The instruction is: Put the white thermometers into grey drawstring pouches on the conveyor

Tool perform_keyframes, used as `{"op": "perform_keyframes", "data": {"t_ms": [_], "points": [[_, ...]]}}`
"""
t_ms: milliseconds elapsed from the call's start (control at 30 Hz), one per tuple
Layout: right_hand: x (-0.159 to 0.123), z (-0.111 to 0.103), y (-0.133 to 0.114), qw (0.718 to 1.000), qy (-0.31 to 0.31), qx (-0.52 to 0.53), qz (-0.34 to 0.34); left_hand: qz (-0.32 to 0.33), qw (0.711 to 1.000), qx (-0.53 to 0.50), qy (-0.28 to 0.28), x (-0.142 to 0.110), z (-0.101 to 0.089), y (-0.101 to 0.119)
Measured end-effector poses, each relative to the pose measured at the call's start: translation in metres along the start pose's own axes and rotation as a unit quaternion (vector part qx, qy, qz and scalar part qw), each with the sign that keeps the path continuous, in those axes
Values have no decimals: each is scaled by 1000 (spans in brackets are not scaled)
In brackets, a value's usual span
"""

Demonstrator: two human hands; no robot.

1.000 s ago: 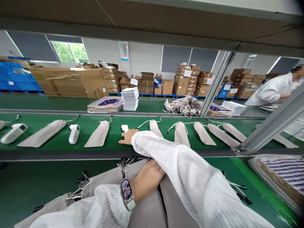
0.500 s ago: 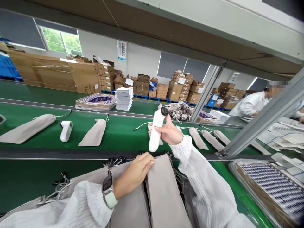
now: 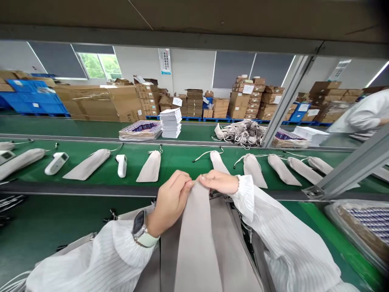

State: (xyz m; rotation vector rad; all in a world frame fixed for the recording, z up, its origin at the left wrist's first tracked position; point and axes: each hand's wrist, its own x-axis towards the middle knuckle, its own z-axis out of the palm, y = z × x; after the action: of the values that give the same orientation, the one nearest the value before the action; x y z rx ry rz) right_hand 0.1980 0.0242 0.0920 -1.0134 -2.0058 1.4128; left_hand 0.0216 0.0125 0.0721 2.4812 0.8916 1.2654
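A flat grey cloth pouch (image 3: 199, 231) rises toward me in the middle, its top edge gripped from both sides. My left hand (image 3: 172, 198), with a watch on the wrist, pinches the upper left corner. On the upper right, my right hand (image 3: 217, 181) has its thumb and fingers closed on the same edge. No thermometer shows in either hand; whether one is inside or behind the cloth, I cannot tell. More grey pouches (image 3: 231, 243) lie stacked beneath. Beyond the hands, on the green belt, are a white forehead thermometer (image 3: 122, 165) and a filled drawstring pouch (image 3: 150, 166).
Further filled pouches (image 3: 253, 170) and another white thermometer (image 3: 56, 163) sit along the belt. A metal post (image 3: 287, 101) slants up at right. Behind are a white paper stack (image 3: 170, 123) and a pouch heap (image 3: 243, 132). A person's white sleeve (image 3: 364, 111) shows at far right.
My right hand held a white forehead thermometer above the belt; now it pinches the pouch beside my left hand, and that thermometer is out of sight. The pouch top is raised. The view has shifted.
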Motion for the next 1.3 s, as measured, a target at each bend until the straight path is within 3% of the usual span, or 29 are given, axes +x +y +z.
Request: {"op": "perform_keyframes", "data": {"t_ms": [67, 100, 133, 167, 233, 267, 300, 333, 367, 400, 467, 500, 533, 567, 600, 633, 700, 733, 800, 833, 867, 967, 1033, 1167, 1233, 1300], "points": [[1, 5, -2, 999, -14, -33, 26, -28, 999, 33, -8, 5, -6, -1], [1, 4, -2, 998, 32, -51, 21, -60, 997, 50, -14, 8, -9, 0], [1, -1, 0, 990, 118, -82, 2, -102, 992, 59, -35, 10, -14, 2], [1, -8, 4, 965, 231, -121, -28, -146, 984, 52, -82, 12, -19, 5], [-1, -28, 17, 867, 445, -207, -84, -217, 947, -22, -236, 14, -32, 15], [-3, -39, 25, 817, 516, -241, -95, -231, 915, -85, -319, 14, -37, 20], [-4, -49, 32, 784, 558, -258, -92, -240, 894, -141, -351, 14, -42, 26], [-5, -56, 38, 779, 570, -251, -79, -244, 879, -194, -362, 13, -46, 31], [-6, -60, 41, 805, 548, -219, -62, -246, 876, -236, -341, 12, -49, 35], [-6, -58, 41, 854, 490, -168, -48, -244, 883, -265, -301, 11, -50, 37], [-2, -40, 35, 960, 273, -50, -48, -219, 905, -290, -220, 10, -50, 37], [2, -26, 29, 987, 145, -4, -68, -196, 919, -285, -187, 10, -49, 36], [6, -10, 22, 994, 39, 24, -99, -167, 933, -271, -167, 11, -49, 35], [11, 5, 17, 990, -16, 36, -133, -132, 945, -254, -160, 12, -47, 34], [16, 17, 12, 986, -19, 43, -159, -95, 954, -232, -167, 12, -45, 33], [19, 23, 11, 983, 22, 52, -172, -64, 960, -208, -176, 12, -42, 32], [22, 17, 16, 960, 215, 75, -162, -31, 968, -166, -186, 9, -32, 29], [21, 5, 24, 924, 345, 76, -147, -27, 970, -149, -190, 5, -23, 26], [16, -27, 46, 797, 593, 33, -111, -28, 970, -115, -212, -5, -2, 18], [13, -44, 58, 732, 676, -6, -85, -19, 967, -97, -236, -10, 9, 13], [10, -58, 70, 716, 695, -46, -37, -7, 964, -74, -257, -16, 20, 8], [4, -77, 102, 807, 549, -175, 129, 28, 962, 5, -270, -28, 43, -1], [3, -71, 115, 837, 437, -260, 200, 42, 965, 34, -258, -30, 48, -3], [11, -51, 109, 816, 358, -373, 258, 9, 974, 22, -225, -29, 50, -3], [24, -43, 91, 807, 373, -404, 215, -15, 977, 13, -211, -28, 54, -5], [48, -32, 67, 827, 339, -427, 135, -25, 979, 11, -202, -27, 57, -6]]}}
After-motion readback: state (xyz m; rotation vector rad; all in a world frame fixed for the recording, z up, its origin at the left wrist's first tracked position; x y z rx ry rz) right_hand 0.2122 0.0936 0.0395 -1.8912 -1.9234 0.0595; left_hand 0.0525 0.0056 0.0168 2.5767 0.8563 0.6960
